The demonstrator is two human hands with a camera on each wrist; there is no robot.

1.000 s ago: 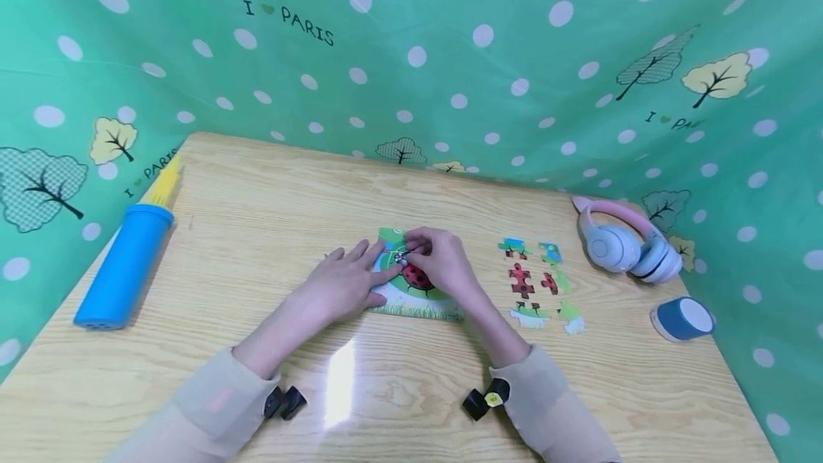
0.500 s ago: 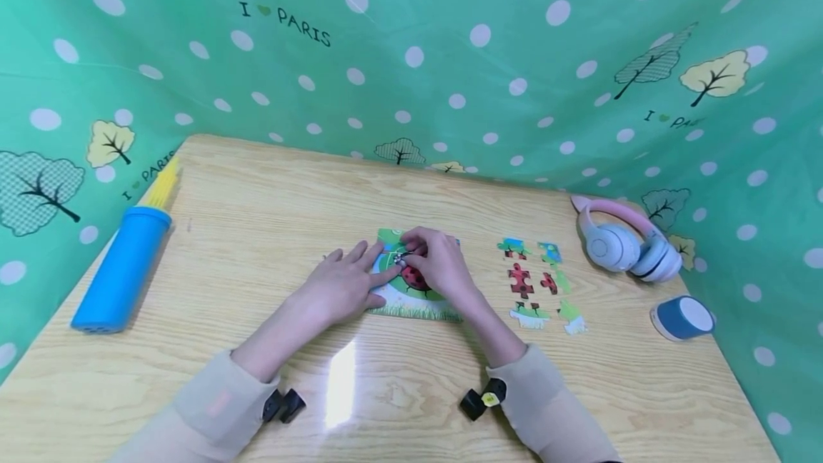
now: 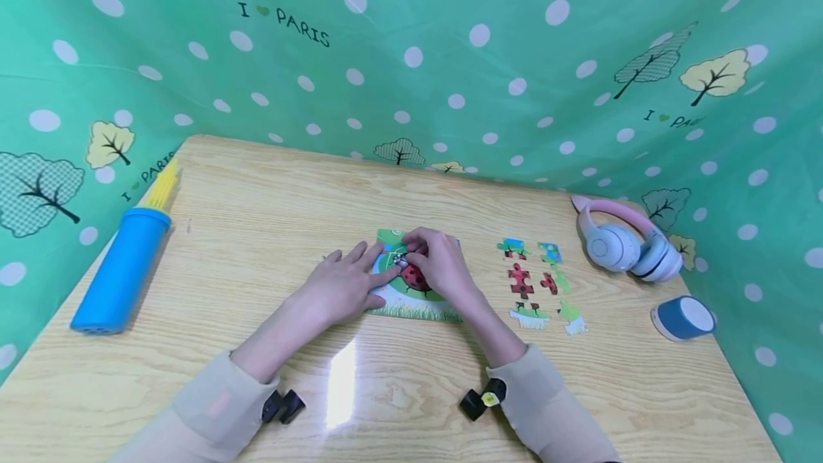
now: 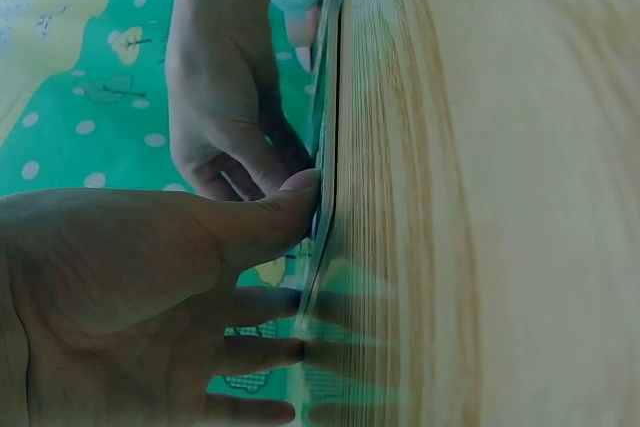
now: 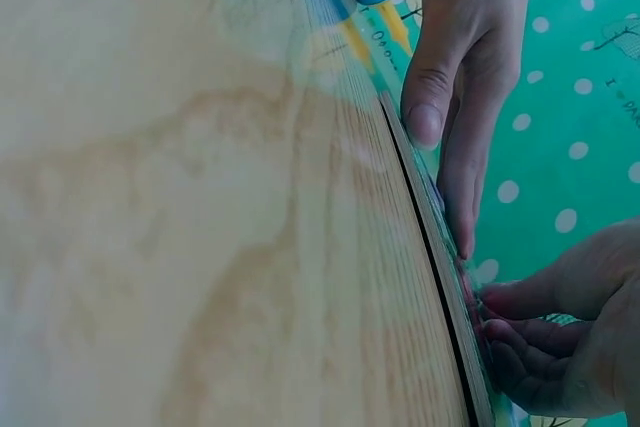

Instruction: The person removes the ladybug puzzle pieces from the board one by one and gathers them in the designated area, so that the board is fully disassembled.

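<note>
Head view showed the ladybug puzzle (image 3: 418,294) on the table (image 3: 257,195), the left hand (image 3: 342,284) straight-fingered at its left side, the right hand (image 3: 442,261) bent over its upper right, any grip hidden; uneven pressure there could have buckled it.

Wooden table (image 3: 257,191) and dotted green cloth (image 3: 386,13), with some objects on both sides of the fingers.
Well to the left of the left fingers (image 3: 383,278) lies a blue cylinder (image 3: 122,270), and its narrow yellow end (image 3: 162,188) points to the far side. Well to the right of the right fingers (image 3: 421,236) there are pale headphones (image 3: 607,247) with a pink band. Also on that side is a small blue round object (image 3: 681,319) with a whitish top. Beyond the fingers, the cloth carries printed trees and the word PARIS. On their near side, a bright reflection (image 3: 341,384) shines.
</note>
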